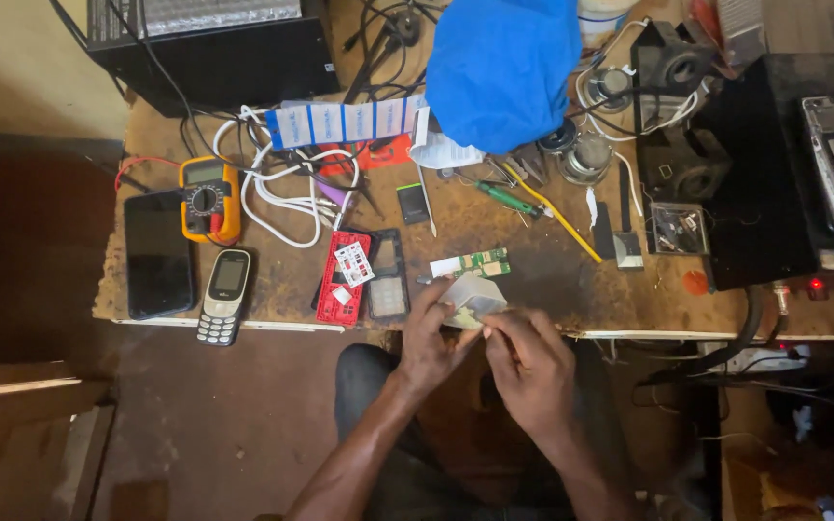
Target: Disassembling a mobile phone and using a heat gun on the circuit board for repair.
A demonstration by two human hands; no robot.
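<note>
Hands, left (pixel 433 340) and right (pixel 525 359), pinched white paper piece (pixel 476 296); green circuit board (pixel 475 263) lay at twelve o'clock, red phone shell (pixel 342 278) at nine.

Only the person's own body, lower middle of the frame. Two bare forearms come up from the bottom edge, no sleeves visible, no watch, bracelet or rings to be seen. Left hand (pixel 429 340) and right hand (pixel 531 364) both bare, no gloves. Fingers (pixel 509 325) look short-nailed; finer detail too small to tell. Below the arms, the lap shows dark grey or black trousers at lower centre-left, with a brownish patch of cloth between the forearms; whether that is a shirt hem or something else cannot be told. Upper arms and torso are out of frame.
</note>
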